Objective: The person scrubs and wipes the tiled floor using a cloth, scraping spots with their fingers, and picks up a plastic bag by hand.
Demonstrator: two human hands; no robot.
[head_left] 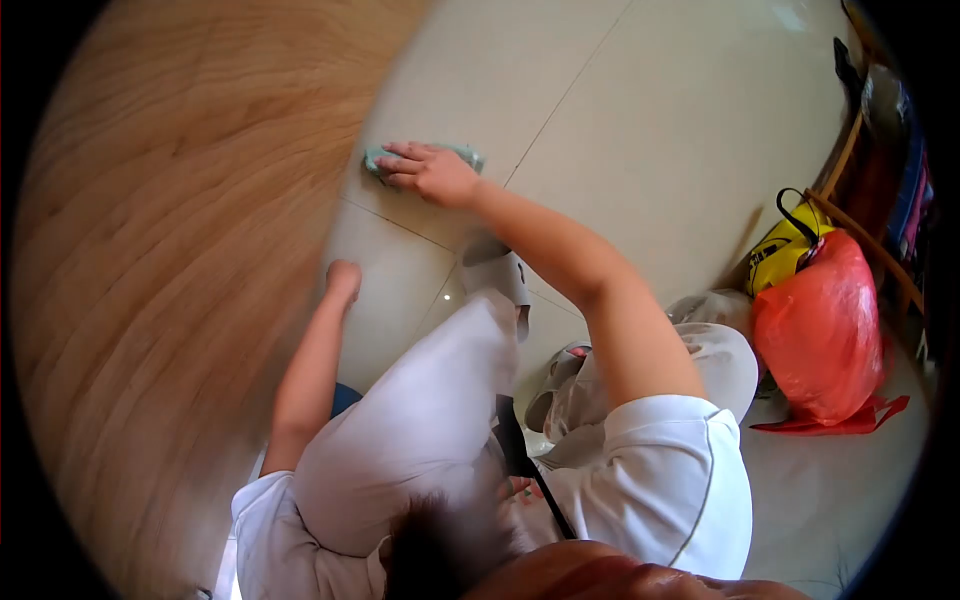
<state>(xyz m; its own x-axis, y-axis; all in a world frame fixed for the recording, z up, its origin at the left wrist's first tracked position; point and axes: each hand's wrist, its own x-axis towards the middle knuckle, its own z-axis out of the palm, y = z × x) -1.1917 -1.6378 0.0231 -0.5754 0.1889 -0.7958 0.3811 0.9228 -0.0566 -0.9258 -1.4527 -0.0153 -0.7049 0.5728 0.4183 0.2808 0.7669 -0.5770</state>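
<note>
My right hand point(432, 175) reaches forward over the pale floor tiles, palm down on a teal cloth point(470, 155). Its fingers are slightly apart and rest over the cloth, which shows on both sides of the hand against the floor. The underside of the hand and most of the cloth are hidden. My left hand point(344, 282) is closed into a loose fist beside the edge of the wooden surface point(200, 180). No object shows in it, and its individual fingers are hard to make out.
My bent knee point(430, 400) and a grey slipper point(490, 270) lie between my arms. At the right sit a red plastic bag point(820, 330), a yellow bag point(785, 250) with a black handle and a wooden frame point(870, 245). The tiled floor point(680, 130) stretches ahead.
</note>
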